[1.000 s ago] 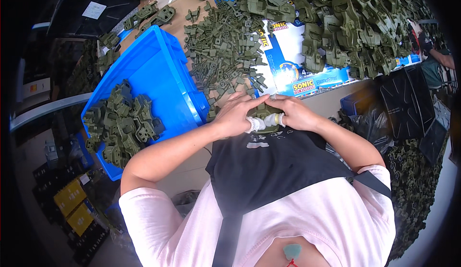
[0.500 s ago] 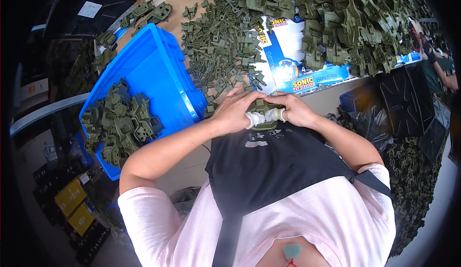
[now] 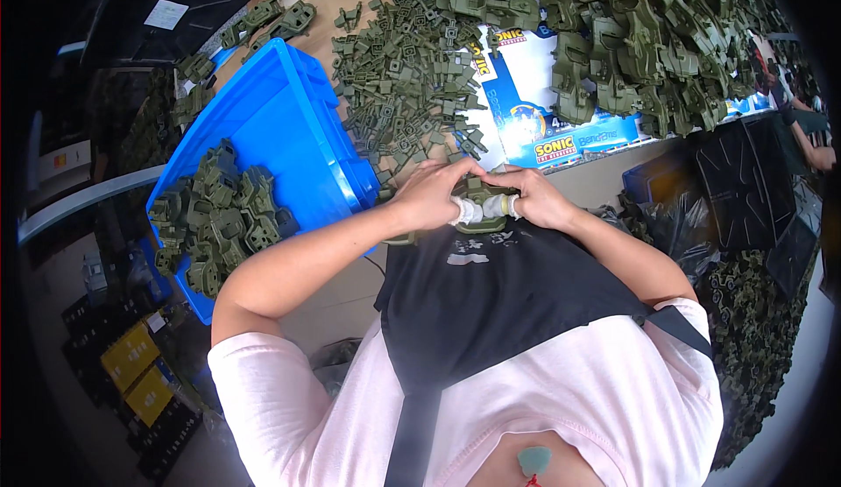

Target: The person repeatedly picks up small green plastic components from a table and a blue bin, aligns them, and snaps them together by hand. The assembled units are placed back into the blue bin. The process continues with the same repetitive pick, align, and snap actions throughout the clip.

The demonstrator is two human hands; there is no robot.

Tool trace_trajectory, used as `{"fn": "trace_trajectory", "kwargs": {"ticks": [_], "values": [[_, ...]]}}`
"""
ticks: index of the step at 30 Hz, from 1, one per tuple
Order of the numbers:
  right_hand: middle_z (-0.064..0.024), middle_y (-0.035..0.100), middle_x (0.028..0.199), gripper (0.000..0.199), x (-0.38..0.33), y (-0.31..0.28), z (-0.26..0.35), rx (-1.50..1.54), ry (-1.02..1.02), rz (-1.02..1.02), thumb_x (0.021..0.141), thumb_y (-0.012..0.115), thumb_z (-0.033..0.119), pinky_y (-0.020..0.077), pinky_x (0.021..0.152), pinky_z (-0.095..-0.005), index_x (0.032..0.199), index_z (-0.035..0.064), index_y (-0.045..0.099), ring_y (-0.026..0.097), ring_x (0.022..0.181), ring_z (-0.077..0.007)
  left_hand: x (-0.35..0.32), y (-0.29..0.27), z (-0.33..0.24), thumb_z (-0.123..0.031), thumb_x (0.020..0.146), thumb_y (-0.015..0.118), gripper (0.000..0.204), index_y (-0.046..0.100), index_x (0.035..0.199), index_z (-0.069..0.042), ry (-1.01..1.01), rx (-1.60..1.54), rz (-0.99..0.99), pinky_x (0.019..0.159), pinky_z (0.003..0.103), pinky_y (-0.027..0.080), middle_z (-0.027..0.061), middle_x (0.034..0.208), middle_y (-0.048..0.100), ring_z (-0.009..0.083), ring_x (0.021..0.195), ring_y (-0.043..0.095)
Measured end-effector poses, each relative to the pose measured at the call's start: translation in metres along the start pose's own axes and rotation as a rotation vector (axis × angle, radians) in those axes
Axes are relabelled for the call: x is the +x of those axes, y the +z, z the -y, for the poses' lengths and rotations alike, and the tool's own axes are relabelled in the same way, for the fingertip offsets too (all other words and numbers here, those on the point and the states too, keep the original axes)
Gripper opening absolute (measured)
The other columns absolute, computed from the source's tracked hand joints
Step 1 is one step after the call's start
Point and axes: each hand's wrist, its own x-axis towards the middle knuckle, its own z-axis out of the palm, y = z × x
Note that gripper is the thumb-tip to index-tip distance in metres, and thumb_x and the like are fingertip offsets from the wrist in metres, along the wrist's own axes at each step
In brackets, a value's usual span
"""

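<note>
At the table's front edge, both hands are closed on an olive-green plastic toy vehicle part [image 3: 485, 190], close against my black apron. My left hand [image 3: 431, 196] grips its left side and my right hand [image 3: 545, 201] its right. White wrapping covers both thumbs, which press on the part almost tip to tip. My fingers hide much of its shape. Just beyond my hands spreads a heap of small olive-green plastic pieces [image 3: 394, 75].
To the left, a tilted blue bin [image 3: 302, 150] holds several green vehicle parts [image 3: 219, 215]. Larger green vehicle bodies [image 3: 622, 40] pile up at the far right, on a printed white-and-blue cardboard sheet [image 3: 517, 93]. Black crates [image 3: 745, 180] stand right; another person's arm [image 3: 802, 123] shows beyond.
My hands stay closed on the green part and shift only slightly. More of a green edge shows beneath my left wrist. The view has moved a little.
</note>
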Motion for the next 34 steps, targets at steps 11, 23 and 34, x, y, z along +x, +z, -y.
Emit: {"fn": "trace_trajectory", "kwargs": {"ticks": [11,23,34], "values": [[-0.0148,0.052,0.123,0.050,-0.026,-0.039,0.004,-0.194,-0.122,-0.188,0.081,0.063,0.017,0.0370,0.097,-0.0330,0.127,0.0048,0.046,0.050,0.114,-0.0269,-0.059,-0.006,0.036,-0.009,0.066,0.077,0.094,0.021,0.141,-0.012,-0.007,-0.694,-0.239,0.103,0.033,0.028,0.0133,0.140,0.032,0.0211,0.127,0.033],[-0.0197,0.054,0.111,0.080,0.028,0.006,0.083,-0.516,-0.403,0.072,0.071,0.068,0.020,0.0440,0.087,-0.0404,0.138,0.0115,0.026,0.052,0.104,-0.0352,-0.055,0.019,0.002,-0.006,0.065,0.072,0.078,0.036,0.133,-0.006,0.033,-0.357,-0.495,0.096,0.032,0.039,0.0121,0.128,0.049,0.0228,0.115,0.049],[-0.0191,0.048,0.126,0.084,0.047,-0.023,0.067,-0.249,-0.317,0.241,0.058,0.052,-0.007,0.0366,0.100,-0.0362,0.137,0.0140,0.034,0.047,0.117,-0.0301,-0.048,0.022,0.008,-0.003,0.065,0.065,0.070,0.043,0.130,-0.011,0.019,-0.252,-0.530,0.089,0.036,0.044,0.0167,0.118,0.056,0.0290,0.109,0.055]]}}
